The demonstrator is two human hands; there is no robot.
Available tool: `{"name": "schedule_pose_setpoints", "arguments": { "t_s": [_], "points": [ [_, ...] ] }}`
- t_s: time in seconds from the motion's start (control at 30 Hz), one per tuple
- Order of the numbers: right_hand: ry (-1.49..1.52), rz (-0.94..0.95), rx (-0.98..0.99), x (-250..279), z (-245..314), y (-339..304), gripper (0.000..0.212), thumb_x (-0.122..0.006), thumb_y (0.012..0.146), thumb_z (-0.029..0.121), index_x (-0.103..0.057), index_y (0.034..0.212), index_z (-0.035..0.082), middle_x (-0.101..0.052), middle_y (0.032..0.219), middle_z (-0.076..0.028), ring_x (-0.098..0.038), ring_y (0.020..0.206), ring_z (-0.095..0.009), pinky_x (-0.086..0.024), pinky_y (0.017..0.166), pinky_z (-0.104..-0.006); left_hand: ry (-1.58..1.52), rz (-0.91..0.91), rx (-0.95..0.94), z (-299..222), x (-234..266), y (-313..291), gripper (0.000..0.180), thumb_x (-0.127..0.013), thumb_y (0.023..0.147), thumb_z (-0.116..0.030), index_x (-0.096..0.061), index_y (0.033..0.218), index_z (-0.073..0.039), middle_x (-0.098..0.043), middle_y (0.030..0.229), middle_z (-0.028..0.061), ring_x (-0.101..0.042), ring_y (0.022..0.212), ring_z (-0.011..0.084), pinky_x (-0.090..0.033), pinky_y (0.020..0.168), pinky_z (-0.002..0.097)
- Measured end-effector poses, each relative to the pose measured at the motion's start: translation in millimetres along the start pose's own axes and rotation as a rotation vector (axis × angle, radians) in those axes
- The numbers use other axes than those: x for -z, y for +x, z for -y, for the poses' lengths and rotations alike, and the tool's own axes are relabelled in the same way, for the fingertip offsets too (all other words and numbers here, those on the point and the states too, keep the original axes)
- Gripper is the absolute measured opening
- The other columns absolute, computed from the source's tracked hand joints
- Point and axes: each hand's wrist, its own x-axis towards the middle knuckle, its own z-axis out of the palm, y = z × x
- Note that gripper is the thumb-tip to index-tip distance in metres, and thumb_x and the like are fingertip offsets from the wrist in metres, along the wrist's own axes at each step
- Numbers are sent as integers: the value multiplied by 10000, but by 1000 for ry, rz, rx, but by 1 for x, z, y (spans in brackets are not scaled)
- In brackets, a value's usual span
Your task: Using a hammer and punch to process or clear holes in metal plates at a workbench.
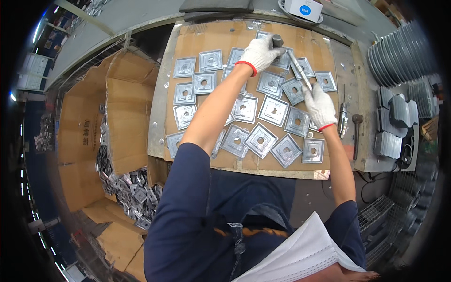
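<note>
My left hand point(260, 55), in a white glove with a red cuff, is closed at the far side of the board around a short dark grey block point(277, 41). My right hand point(321, 106), gloved the same way, grips the near end of a long slim metal bar point(299, 70). The bar's far end points toward the block; whether they touch, I cannot tell. Square grey metal plates, most with a central hole, lie spread beneath and around both hands. Among them are a plate point(273, 110) in the middle and another point(261, 139) nearer me.
Brown cardboard point(188, 164) covers the work table. A large carton point(129, 94) on the left holds many metal pieces point(136, 195). A hammer point(357, 129) and stacked grey parts point(389, 143) sit at the right, with ribbed stacks point(399, 54) behind. A white box point(303, 8) stands at the back.
</note>
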Motion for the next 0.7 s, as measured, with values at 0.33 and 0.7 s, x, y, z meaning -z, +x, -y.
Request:
{"name": "schedule_pose_setpoints", "arguments": {
  "t_s": [0.33,0.7],
  "points": [
    [108,-57,29,1,15,44,495,-524,1066,525,-609,1170,48,-724,984,-334,-688,986,-544,-520,852,-596,213,170,-37,-24,11,5,383,-728,964,-352,-703,1269,-123,-778,1109,214,-743,1037,415,-587,895,466],
    [165,-132,51,-16,-2,26,486,-543,1062,529,-615,1104,51,-718,923,-315,-689,925,-546,-531,828,-603,226,49,64,-8,20,6,501,-746,945,-440,-687,1308,-99,-782,1081,203,-753,1000,398,-587,910,456]
  ]
}}
